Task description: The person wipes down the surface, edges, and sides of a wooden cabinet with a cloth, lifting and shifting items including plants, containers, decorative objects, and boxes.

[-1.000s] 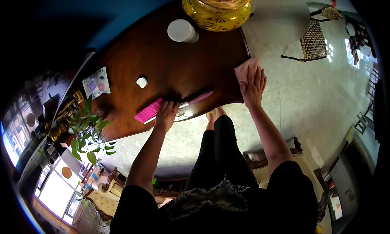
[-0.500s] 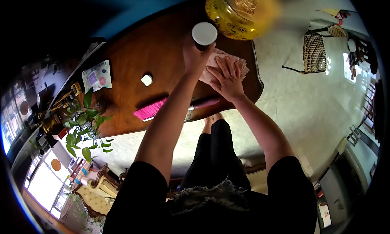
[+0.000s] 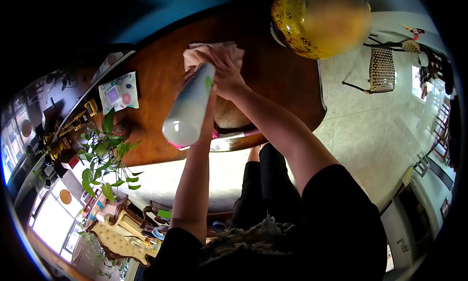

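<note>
My left hand [image 3: 189, 73], mostly hidden behind a translucent whitish bottle [image 3: 189, 108], is wrapped around its far end. The bottle tilts with its round base toward me, and a green mark shows on its side. Its far end meets a crumpled pink cloth [image 3: 233, 52] on the wooden table [image 3: 278, 81]. My right hand [image 3: 225, 75] is bent over the cloth, close against the bottle. Below the hands, a brush with pink bristles [image 3: 215, 134] and a pale handle [image 3: 229, 142] lies near the table's front edge, partly covered by the left forearm.
A yellow patterned jar [image 3: 292, 22] stands at the back right, partly behind a blurred round shape. On the left are a printed packet [image 3: 119, 92] and a leafy potted plant [image 3: 105, 149]. A woven chair [image 3: 381, 69] is on the tiled floor beyond the table's right edge.
Both hands and the cloth have moved left. The bottle has tipped so its base points toward me. My right hand, flat and spread before, is now bent. A small white object is hidden now.
</note>
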The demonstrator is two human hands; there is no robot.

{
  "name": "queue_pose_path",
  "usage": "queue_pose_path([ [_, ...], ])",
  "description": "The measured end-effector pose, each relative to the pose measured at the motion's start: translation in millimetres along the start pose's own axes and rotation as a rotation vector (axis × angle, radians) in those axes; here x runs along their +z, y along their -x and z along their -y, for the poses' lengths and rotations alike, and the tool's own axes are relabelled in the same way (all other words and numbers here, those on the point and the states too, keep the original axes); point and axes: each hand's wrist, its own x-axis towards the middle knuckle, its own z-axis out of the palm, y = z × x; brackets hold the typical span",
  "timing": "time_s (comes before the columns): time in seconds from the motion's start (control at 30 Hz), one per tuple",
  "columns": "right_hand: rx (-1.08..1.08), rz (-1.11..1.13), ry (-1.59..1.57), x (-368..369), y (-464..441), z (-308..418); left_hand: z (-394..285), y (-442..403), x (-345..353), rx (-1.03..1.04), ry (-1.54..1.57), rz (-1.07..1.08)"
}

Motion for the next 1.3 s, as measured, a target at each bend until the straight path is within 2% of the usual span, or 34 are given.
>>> queue_pose_path([
  [0.03,-0.024,-0.067,-0.056,3,-21,1,-3,-7,-10,0.096,-0.041,-0.017],
  [0.07,-0.052,-0.132,-0.109,6,-42,1,-3,-7,-17,0.093,-0.045,-0.016],
  [0.13,-0.181,-0.167,-0.050,25,-71,-16,-2,-3,-30,-0.095,0.076,0.048],
  [0.17,-0.216,-0.220,-0.047,25,-85,-20,0,0,-35,-0.097,0.074,0.047],
  [0.23,-0.063,-0.066,0.113,6,-101,-33,5,6,-40,-0.134,0.041,0.057],
  [0.27,-0.002,-0.067,0.323,3,-106,-40,3,6,-41,-0.136,0.037,0.056],
  [0.3,0.090,0.094,0.508,-35,-106,-35,-2,6,-41,-0.099,0.066,0.056],
  [0.37,0.338,0.020,0.419,0,-106,-78,-3,8,-40,-0.063,0.091,0.054],
  [0.47,0.385,0.004,0.420,-13,-98,-96,8,10,-33,0.008,0.076,0.074],
  [0.57,0.393,-0.045,0.522,-19,-66,-69,10,1,-19,-0.065,0.004,0.101],
  [0.67,0.353,0.001,0.340,-38,-17,-53,28,-12,3,-0.031,0.038,0.019],
  [0.7,0.313,0.021,0.235,-46,1,-52,45,-17,9,-0.189,0.042,0.012],
  [0.77,0.292,0.043,0.221,-60,36,-58,32,-34,19,-0.111,0.214,0.070],
  [0.9,0.326,0.098,0.263,-100,103,-80,33,-50,39,-0.153,0.266,0.097],
  [1.03,0.387,0.048,0.330,-126,143,-105,35,-64,60,-0.038,0.018,0.174],
  [1.13,0.467,-0.007,0.346,-135,160,-115,28,-70,78,-0.042,0.093,0.181],
  [1.23,0.561,-0.054,0.292,-137,184,-114,24,-78,92,-0.041,-0.094,0.264],
  [1.3,0.568,0.008,0.317,-143,208,-105,24,-80,101,0.071,-0.087,0.269],
])
